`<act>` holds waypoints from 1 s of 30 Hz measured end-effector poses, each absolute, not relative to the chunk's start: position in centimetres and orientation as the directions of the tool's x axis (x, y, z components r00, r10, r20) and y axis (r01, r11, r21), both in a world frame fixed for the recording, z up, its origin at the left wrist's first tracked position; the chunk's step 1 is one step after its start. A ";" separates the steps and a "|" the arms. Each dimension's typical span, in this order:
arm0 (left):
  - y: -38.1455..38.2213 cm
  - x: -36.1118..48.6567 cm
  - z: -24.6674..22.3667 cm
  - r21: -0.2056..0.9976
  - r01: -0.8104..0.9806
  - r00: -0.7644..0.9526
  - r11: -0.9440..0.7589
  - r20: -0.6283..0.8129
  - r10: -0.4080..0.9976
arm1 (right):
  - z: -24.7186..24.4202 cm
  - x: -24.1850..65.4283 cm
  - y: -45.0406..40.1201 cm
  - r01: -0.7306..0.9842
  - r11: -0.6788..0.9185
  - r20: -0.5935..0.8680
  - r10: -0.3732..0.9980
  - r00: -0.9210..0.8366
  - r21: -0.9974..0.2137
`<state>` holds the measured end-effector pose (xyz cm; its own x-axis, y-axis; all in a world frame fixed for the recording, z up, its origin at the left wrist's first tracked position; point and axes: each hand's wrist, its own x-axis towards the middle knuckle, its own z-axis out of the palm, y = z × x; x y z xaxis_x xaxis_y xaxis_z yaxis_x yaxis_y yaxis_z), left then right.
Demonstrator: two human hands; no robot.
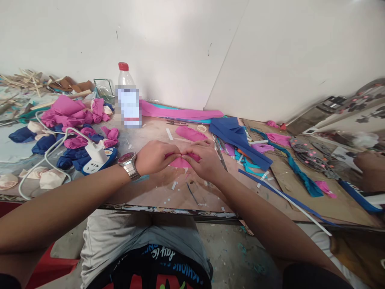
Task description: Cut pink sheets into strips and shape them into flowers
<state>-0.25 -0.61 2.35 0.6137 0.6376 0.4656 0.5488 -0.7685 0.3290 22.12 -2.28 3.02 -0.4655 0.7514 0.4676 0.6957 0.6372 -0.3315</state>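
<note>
A small pink piece point(179, 162) of thin, gathered material is held between both hands above the table near its front edge. My left hand point(153, 156), with a metal watch on the wrist, pinches its left side. My right hand point(206, 158) pinches the right side, and the thumbs nearly meet at the middle. Just behind the hands lies another pink gathered piece point(191, 133), with a roll of tape point(201, 128) beside it. The fingertips partly cover the held piece.
Pink and blue bundles point(69, 114), a power strip point(100, 160) and white cables lie left. A bottle point(124, 74) stands behind a phone point(129, 106). Blue fabric point(231, 132), scissors and a long white stick point(297, 204) are right. Another person's hand point(371, 164) is far right.
</note>
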 end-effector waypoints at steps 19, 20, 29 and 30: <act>-0.2 -0.3 1.4 0.112 0.527 0.708 -0.842 0.491 0.508 | 4.0 21.8 -2.9 0.656 0.621 0.328 0.784 -0.527 -0.430; -0.2 -0.4 1.4 0.094 0.523 0.715 -0.847 0.493 0.496 | 4.0 21.8 -2.9 0.657 0.613 0.317 0.790 -0.525 -0.439; 0.0 -0.5 1.5 -0.006 0.524 0.749 -0.852 0.479 0.457 | 3.4 21.9 -2.6 0.678 0.589 0.324 0.808 -0.491 -0.441; 0.0 -0.5 1.5 -0.020 0.519 0.756 -0.855 0.478 0.448 | 3.5 21.8 -2.7 0.683 0.586 0.314 0.811 -0.494 -0.437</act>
<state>-0.51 -0.04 1.47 0.7558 0.4477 0.4778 0.5190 -0.8545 -0.0204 21.81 -2.71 3.48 -0.4944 0.8107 0.3137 0.6831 0.5855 -0.4365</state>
